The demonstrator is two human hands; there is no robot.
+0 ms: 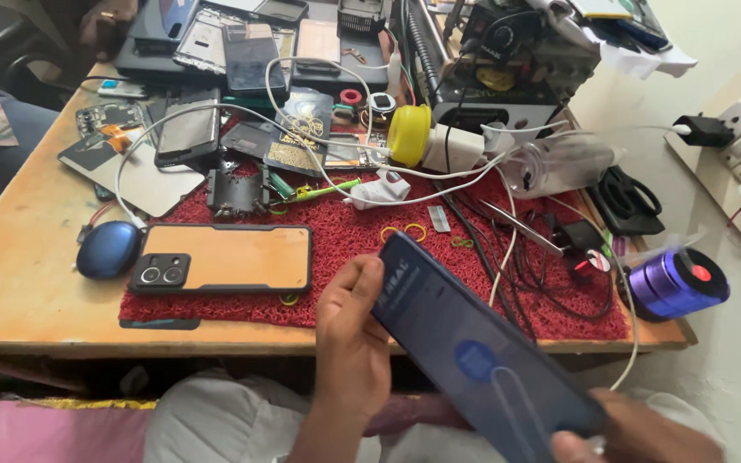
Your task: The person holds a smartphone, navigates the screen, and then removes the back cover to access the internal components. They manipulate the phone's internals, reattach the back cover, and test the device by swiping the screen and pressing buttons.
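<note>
Nearest me, my left hand (352, 343) is closed on the upper end of a dark phone panel (473, 351), thumb along its edge. My right hand (636, 433) sits at the panel's lower end, mostly cut off by the frame, so I cannot tell whether it grips. The panel slants between the two hands, above my lap. Just beyond the left hand, on the red mat (345, 249), lies an orange phone in a black case (220, 257); farther right of the grip stands a purple cylinder (675, 283).
</note>
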